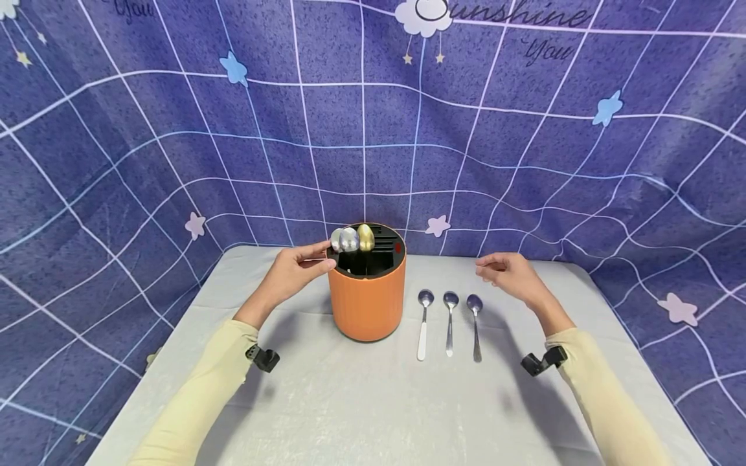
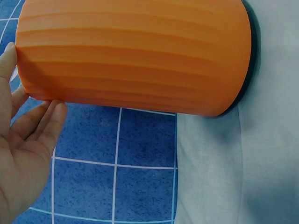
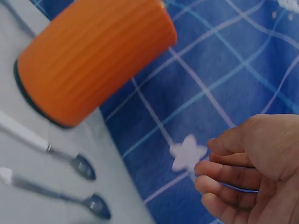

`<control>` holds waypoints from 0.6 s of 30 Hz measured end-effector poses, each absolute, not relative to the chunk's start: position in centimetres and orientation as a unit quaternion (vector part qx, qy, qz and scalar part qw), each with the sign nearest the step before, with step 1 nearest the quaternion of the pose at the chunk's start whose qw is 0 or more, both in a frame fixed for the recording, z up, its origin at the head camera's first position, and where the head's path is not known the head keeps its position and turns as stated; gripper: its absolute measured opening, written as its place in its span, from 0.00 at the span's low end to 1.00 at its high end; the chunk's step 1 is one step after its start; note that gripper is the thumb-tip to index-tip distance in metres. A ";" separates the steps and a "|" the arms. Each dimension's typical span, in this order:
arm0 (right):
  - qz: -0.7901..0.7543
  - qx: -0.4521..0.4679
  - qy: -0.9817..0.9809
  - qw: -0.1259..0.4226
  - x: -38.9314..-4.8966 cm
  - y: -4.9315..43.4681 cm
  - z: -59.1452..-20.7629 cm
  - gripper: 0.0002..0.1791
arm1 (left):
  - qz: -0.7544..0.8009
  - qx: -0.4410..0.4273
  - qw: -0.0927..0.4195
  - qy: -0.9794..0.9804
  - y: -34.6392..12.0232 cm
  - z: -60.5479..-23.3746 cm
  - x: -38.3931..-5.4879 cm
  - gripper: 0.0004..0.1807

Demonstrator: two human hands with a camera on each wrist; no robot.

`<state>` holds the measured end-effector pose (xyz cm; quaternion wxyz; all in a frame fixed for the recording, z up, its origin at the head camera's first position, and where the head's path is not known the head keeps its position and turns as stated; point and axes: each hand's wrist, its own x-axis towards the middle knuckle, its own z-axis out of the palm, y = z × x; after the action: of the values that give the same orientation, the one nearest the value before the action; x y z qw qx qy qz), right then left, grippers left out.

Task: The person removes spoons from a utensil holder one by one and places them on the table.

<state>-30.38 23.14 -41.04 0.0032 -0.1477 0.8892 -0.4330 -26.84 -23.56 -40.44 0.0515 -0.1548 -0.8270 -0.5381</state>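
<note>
An orange ribbed utensil holder (image 1: 367, 304) with a black slotted top stands upright on the table. Out of its top stick two silver spoon heads (image 1: 349, 239) and a gold spoon head (image 1: 366, 237). My left hand (image 1: 296, 270) touches the holder's upper left side with nearly straight fingers and thumb, as the left wrist view (image 2: 28, 149) also shows. To the right of the holder lie a white-handled spoon (image 1: 423, 323) and two metal spoons, a middle one (image 1: 450, 323) and a right one (image 1: 476, 327). Beyond them my right hand (image 1: 511, 275) hovers, fingers loosely curled around nothing.
A pale grey cloth (image 1: 350, 401) covers the table. Behind it and at both sides hangs a blue curtain (image 1: 361, 129) with grid lines and stars. Each wrist wears a black camera mount, one on the left (image 1: 263, 357) and one on the right (image 1: 543, 360).
</note>
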 end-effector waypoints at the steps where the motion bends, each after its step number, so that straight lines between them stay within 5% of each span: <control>1: -0.421 -0.154 0.894 -0.007 -30.3 22.8 -40.5 0.15 | -0.538 -0.155 0.052 -0.827 -23.6 -40.4 -26.9 0.29; 18: -0.412 -0.259 0.870 -0.078 -30.2 15.8 -33.2 0.17 | -0.531 -0.156 0.061 -0.831 -23.6 -40.4 -26.7 0.31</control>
<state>-30.22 15.82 -33.18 -0.0777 -0.2590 0.8701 -0.4122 -26.67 -23.60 -40.44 0.0606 -0.1559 -0.8308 -0.5308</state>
